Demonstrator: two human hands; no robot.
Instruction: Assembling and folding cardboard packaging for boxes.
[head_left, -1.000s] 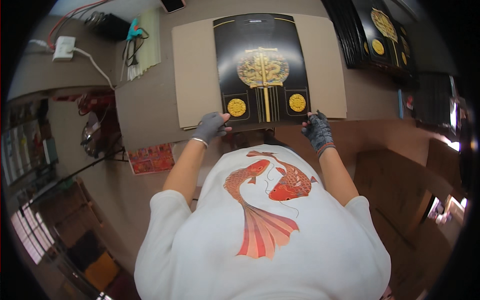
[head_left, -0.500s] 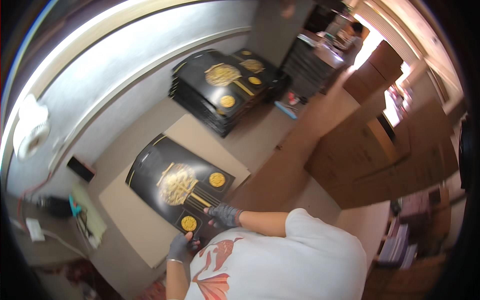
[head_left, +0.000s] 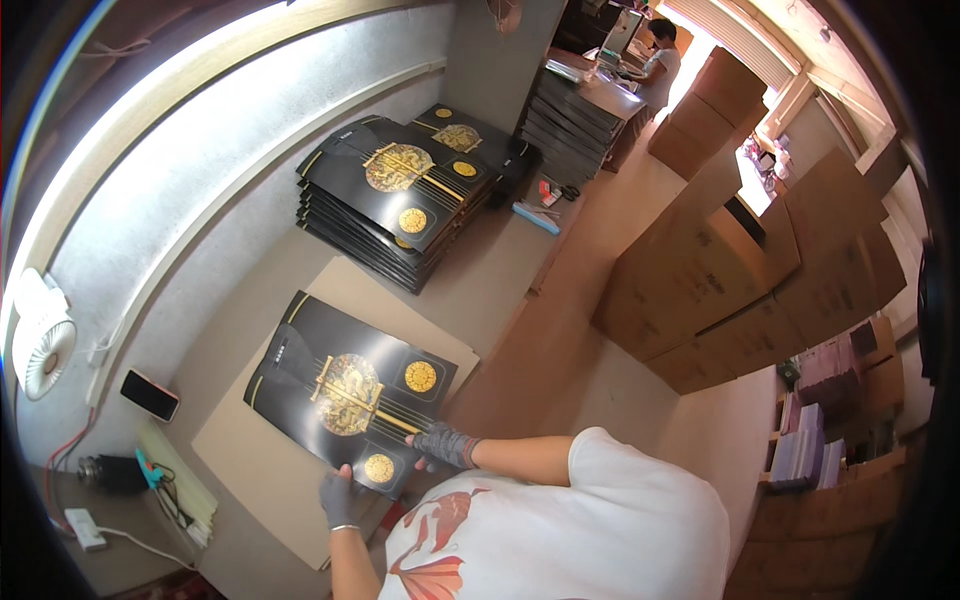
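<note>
A glossy black printed sheet (head_left: 300, 375) with a large round gold emblem, gold stripes and two smaller gold seals lies in front of me, slightly bowed. Beneath it is a plain tan board (head_left: 245, 460). My left hand (head_left: 338, 498), in a grey fingerless glove, grips the sheet's near edge left of one seal, thumb on top. At the edge by the end of the stripes, my right hand (head_left: 445, 446), gloved alike, pinches the sheet with its thumb over the top. The fingers under the sheet are mostly hidden.
Farther back stands a stack of similar black sheets (head_left: 345, 170). A phone (head_left: 150, 394), a white fan (head_left: 44, 345) and a power strip (head_left: 85, 530) are at the left. Large cardboard boxes (head_left: 690, 290) stand at the right. Another person (head_left: 655, 75) works at the far end.
My left hand has shifted left along the sheet's near edge, away from its corner. My right hand stays by the stripes. The whole view has shifted with my head.
</note>
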